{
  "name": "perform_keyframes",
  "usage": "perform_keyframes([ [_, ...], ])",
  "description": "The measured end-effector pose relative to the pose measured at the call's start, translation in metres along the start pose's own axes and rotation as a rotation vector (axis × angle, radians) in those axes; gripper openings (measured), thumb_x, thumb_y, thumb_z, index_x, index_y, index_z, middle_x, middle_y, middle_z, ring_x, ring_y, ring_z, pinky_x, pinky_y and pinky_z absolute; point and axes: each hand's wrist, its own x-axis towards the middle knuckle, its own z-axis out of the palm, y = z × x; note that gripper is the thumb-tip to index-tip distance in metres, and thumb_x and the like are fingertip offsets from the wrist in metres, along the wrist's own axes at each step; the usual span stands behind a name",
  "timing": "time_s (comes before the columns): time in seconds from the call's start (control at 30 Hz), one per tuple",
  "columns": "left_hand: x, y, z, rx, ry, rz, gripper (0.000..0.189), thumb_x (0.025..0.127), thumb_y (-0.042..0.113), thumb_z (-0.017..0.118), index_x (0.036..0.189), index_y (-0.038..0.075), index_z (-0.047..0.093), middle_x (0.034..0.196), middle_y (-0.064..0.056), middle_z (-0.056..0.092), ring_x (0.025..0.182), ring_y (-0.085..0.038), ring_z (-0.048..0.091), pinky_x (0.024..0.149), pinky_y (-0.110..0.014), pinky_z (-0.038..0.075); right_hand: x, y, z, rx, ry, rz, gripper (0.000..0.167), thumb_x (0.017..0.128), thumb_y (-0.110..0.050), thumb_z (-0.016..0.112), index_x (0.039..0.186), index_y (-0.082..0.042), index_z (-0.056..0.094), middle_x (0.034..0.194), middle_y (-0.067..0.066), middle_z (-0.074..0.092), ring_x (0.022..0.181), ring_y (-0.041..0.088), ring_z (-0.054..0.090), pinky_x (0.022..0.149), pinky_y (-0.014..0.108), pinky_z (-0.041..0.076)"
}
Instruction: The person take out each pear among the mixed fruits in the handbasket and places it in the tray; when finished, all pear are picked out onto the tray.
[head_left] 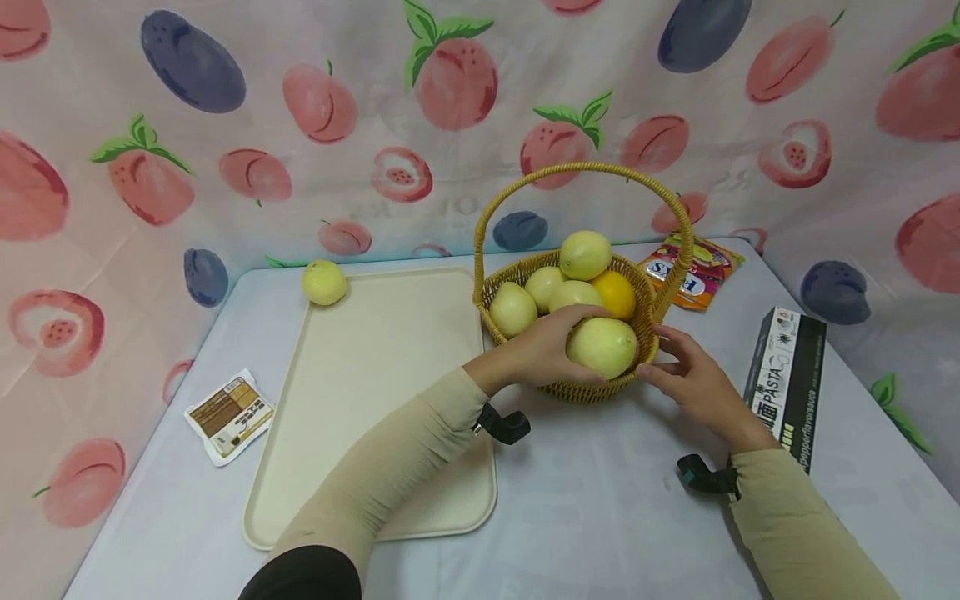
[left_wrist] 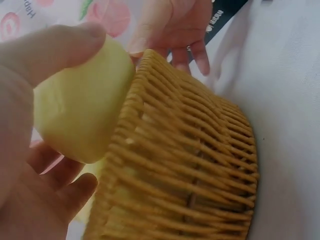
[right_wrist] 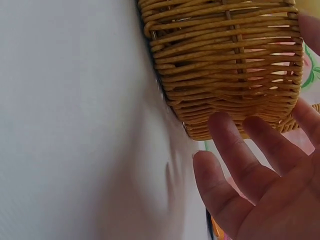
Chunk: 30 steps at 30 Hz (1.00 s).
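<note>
My left hand [head_left: 551, 346] grips a large pale yellow-green fruit [head_left: 602, 347] at the front rim of a woven basket [head_left: 588, 392]. In the left wrist view, the thumb lies over the top of this fruit [left_wrist: 82, 100] and the fingers curl beneath it. At the basket's right side is my right hand [head_left: 693, 379]. Its loosely spread fingers [right_wrist: 245, 170] lie by the wicker wall in the right wrist view; whether every fingertip touches is unclear. Inside the basket sit several similar fruits [head_left: 512, 308] and an orange [head_left: 615, 295].
A cream tray [head_left: 375, 375] lies left of the basket, with another yellow-green fruit [head_left: 325, 282] at its far left corner. A white-and-brown packet [head_left: 229, 417] is beside the tray. Behind the basket lies a red-and-orange snack bag [head_left: 693, 271]; a black-and-white pasta box [head_left: 787, 375] is at right.
</note>
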Motion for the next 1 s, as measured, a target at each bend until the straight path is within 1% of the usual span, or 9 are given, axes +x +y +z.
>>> perform_keyframes([
  [0.13, -0.01, -0.001, -0.009, -0.037, 0.036, 0.009, 0.085, 0.081, 0.031, 0.085, 0.15, 0.01, 0.04, 0.144, -0.005, 0.048, 0.12, -0.013, 0.049, 0.098, -0.026, 0.043, 0.001, -0.003, 0.001, 0.01, 0.002, 0.009, 0.083, 0.1, -0.041, 0.061, 0.162, -0.014, 0.012, 0.16, 0.028, 0.021, 0.126, 0.047, 0.049, 0.098, 0.062, 0.045],
  [0.23, -0.02, -0.003, -0.017, -0.077, 0.075, 0.008, 0.084, 0.081, 0.029, 0.085, 0.15, 0.01, 0.04, 0.144, -0.006, 0.047, 0.121, -0.016, 0.05, 0.097, -0.028, 0.045, 0.001, -0.004, 0.003, 0.013, 0.015, 0.012, 0.083, 0.1, -0.04, 0.061, 0.161, -0.012, 0.012, 0.16, 0.028, 0.02, 0.126, 0.047, 0.048, 0.097, 0.061, 0.046],
  [0.4, -0.039, -0.01, -0.028, -0.179, 0.173, 0.004, 0.083, 0.082, 0.022, 0.084, 0.15, 0.007, 0.039, 0.143, -0.01, 0.045, 0.121, -0.024, 0.053, 0.092, -0.03, 0.051, 0.001, -0.006, 0.008, 0.02, 0.03, 0.016, 0.086, 0.099, -0.04, 0.063, 0.161, -0.01, 0.011, 0.16, 0.029, 0.019, 0.126, 0.047, 0.048, 0.096, 0.057, 0.047],
  [0.47, -0.047, -0.012, -0.032, -0.196, 0.21, 0.011, 0.083, 0.082, 0.02, 0.084, 0.15, 0.005, 0.039, 0.144, -0.012, 0.044, 0.122, -0.026, 0.054, 0.092, -0.03, 0.052, 0.001, -0.007, 0.01, 0.015, 0.034, 0.016, 0.087, 0.099, -0.041, 0.063, 0.161, -0.01, 0.011, 0.159, 0.029, 0.02, 0.125, 0.046, 0.049, 0.096, 0.055, 0.047],
  [0.57, -0.059, -0.016, -0.038, -0.172, 0.257, 0.007, 0.083, 0.081, 0.02, 0.085, 0.149, 0.004, 0.039, 0.144, -0.011, 0.045, 0.12, -0.025, 0.056, 0.093, -0.031, 0.052, 0.001, -0.006, 0.012, -0.003, 0.042, 0.014, 0.088, 0.098, -0.042, 0.063, 0.161, -0.009, 0.011, 0.159, 0.028, 0.022, 0.123, 0.044, 0.05, 0.095, 0.052, 0.048],
  [0.63, -0.066, -0.02, -0.043, -0.129, 0.285, 0.0, 0.083, 0.08, 0.021, 0.086, 0.148, 0.005, 0.041, 0.143, -0.01, 0.047, 0.119, -0.023, 0.056, 0.095, -0.032, 0.051, 0.002, -0.006, 0.013, -0.01, 0.045, 0.006, 0.088, 0.098, -0.042, 0.064, 0.161, -0.009, 0.011, 0.158, 0.028, 0.023, 0.123, 0.044, 0.05, 0.095, 0.052, 0.048],
  [0.83, -0.088, -0.033, -0.057, -0.063, 0.359, -0.002, 0.083, 0.079, 0.02, 0.087, 0.146, 0.002, 0.042, 0.14, -0.011, 0.051, 0.124, -0.023, 0.053, 0.1, -0.037, 0.048, 0.003, -0.007, 0.016, 0.002, 0.046, 0.014, 0.093, 0.097, -0.045, 0.065, 0.161, -0.01, 0.009, 0.16, 0.027, 0.02, 0.126, 0.045, 0.043, 0.099, 0.059, 0.044],
  [1.0, -0.105, -0.044, -0.067, -0.022, 0.409, -0.013, 0.08, 0.077, 0.018, 0.087, 0.143, 0.001, 0.045, 0.136, -0.011, 0.055, 0.119, -0.023, 0.056, 0.096, -0.039, 0.049, 0.003, -0.006, 0.018, 0.001, 0.051, 0.027, 0.094, 0.096, -0.046, 0.065, 0.161, -0.01, 0.007, 0.159, 0.029, 0.02, 0.126, 0.047, 0.043, 0.099, 0.06, 0.043],
])
